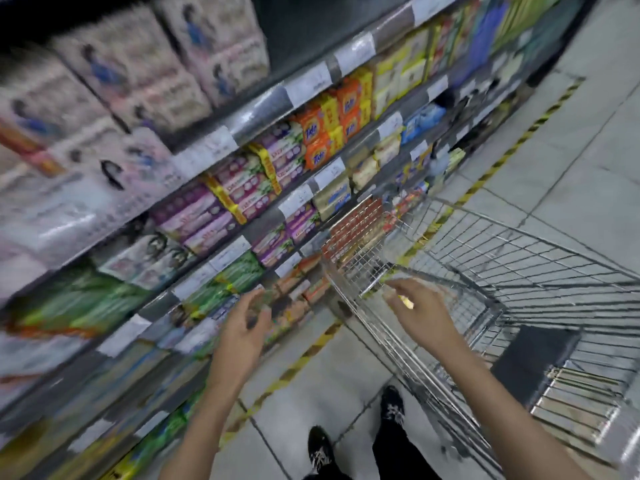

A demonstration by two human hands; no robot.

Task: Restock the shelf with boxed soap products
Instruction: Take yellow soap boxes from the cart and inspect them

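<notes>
Motion blurs the whole view. Shelves (221, 252) on the left carry boxed soap: purple boxes (204, 216), green boxes (232, 277), orange Tide packs (320, 133). A wire shopping cart (519, 265) stands to the right, with red-orange boxes (356, 223) stacked at its far end. My left hand (242, 327) hovers in front of a low shelf row, fingers loosely curved, and I make out nothing in it. My right hand (420, 311) reaches over the cart's near corner, fingers stretched out and empty.
Large pale packs (138, 81) fill the top shelf. Yellow-black tape (304, 355) runs along the tiled floor at the shelf base. A black flap (533, 362) lies on the cart's near end. My dark shoes (391, 407) stand between shelf and cart.
</notes>
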